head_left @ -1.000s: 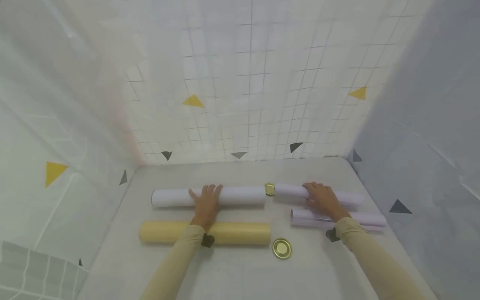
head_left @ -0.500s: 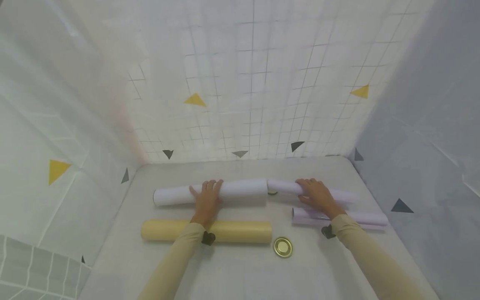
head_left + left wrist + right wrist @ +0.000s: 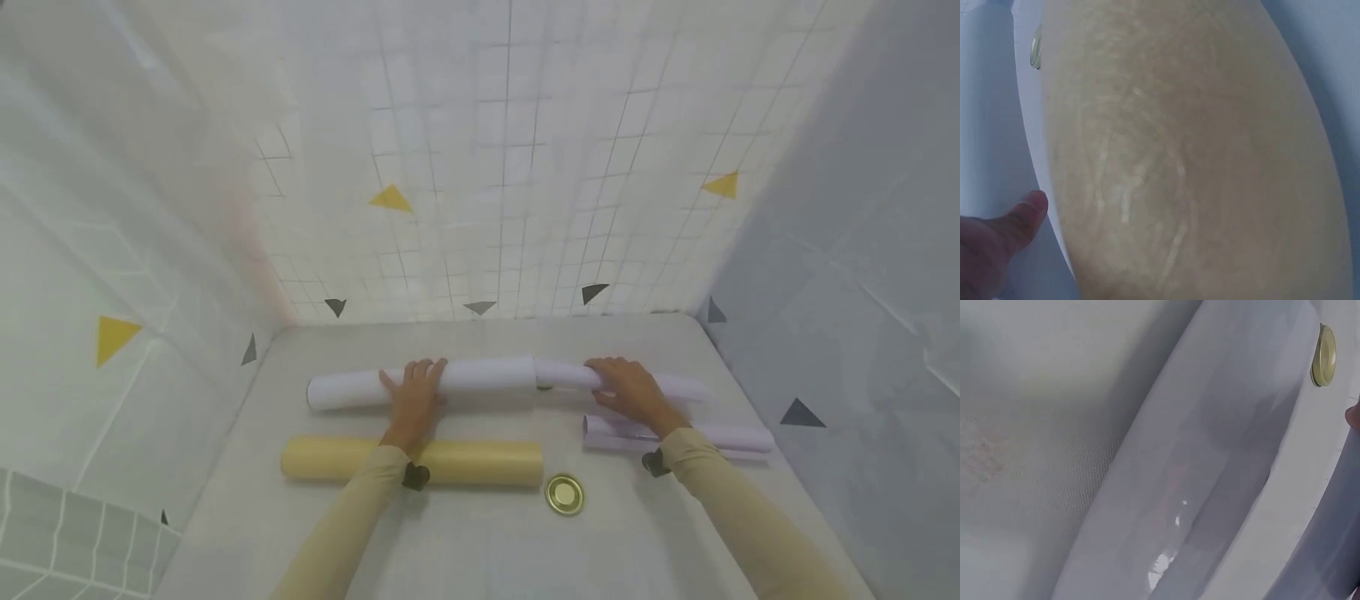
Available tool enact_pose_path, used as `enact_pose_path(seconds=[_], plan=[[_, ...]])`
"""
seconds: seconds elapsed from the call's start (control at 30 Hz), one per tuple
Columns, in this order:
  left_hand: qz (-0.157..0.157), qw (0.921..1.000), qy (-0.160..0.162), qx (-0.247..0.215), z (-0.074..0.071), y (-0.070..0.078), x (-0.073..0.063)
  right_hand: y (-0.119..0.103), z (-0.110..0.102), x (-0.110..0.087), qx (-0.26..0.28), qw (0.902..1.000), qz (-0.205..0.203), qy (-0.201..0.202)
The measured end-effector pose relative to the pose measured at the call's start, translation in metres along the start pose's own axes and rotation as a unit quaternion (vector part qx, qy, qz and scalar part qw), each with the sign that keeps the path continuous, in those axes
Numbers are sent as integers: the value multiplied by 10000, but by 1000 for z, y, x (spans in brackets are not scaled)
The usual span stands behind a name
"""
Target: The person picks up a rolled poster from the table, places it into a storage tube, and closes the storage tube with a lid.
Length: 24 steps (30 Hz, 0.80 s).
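My left hand [image 3: 414,402] holds a white tube [image 3: 487,377] round its middle, thumb to the left; its right end is tilted up slightly. In the left wrist view the thumb [image 3: 1025,219] lies along that tube. My right hand [image 3: 632,390] grips a pale lilac roll of paper [image 3: 566,373]. The roll's left end meets the tube's right end; I cannot tell how far it reaches inside. Beneath this junction a gold lid [image 3: 544,387] is mostly hidden. A second lilac paper roll [image 3: 731,437], loosely curled, lies below my right wrist.
A yellow tube [image 3: 480,463] lies crosswise under my left forearm. Another round gold lid [image 3: 565,495] rests flat just right of it. A wall with a grid pattern [image 3: 502,208] rises behind the white work surface [image 3: 480,550], with side walls left and right.
The white tube's right end has risen a little. My right hand has moved left with the lilac roll, closing the gap to the tube and covering most of the back lid.
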<state>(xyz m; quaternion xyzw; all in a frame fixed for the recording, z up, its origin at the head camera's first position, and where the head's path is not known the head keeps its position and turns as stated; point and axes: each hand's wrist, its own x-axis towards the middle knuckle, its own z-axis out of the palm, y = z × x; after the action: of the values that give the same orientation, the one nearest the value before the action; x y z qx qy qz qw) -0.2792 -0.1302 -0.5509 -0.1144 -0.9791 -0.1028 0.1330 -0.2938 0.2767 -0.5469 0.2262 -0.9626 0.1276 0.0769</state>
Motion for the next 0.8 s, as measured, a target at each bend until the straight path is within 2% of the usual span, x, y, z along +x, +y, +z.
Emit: enact_pose_path(seconds=[0.1, 0.27, 0.43, 0.67, 0.8], plan=[[65, 9999, 37, 93, 1, 1, -1, 1, 3, 1, -103, 9999, -90, 31], [100, 9999, 132, -11, 0, 4, -2, 1, 8, 5, -186, 9991, -268, 287], [58, 10000, 63, 16, -2, 7, -3, -7, 6, 8, -144, 9970, -533, 537], [55, 9999, 82, -93, -4, 9, -2, -17, 4, 13, -449, 9940, -771, 638], [64, 9999, 104, -57, -4, 11, 0, -22, 3, 18, -417, 9933, -813, 710]])
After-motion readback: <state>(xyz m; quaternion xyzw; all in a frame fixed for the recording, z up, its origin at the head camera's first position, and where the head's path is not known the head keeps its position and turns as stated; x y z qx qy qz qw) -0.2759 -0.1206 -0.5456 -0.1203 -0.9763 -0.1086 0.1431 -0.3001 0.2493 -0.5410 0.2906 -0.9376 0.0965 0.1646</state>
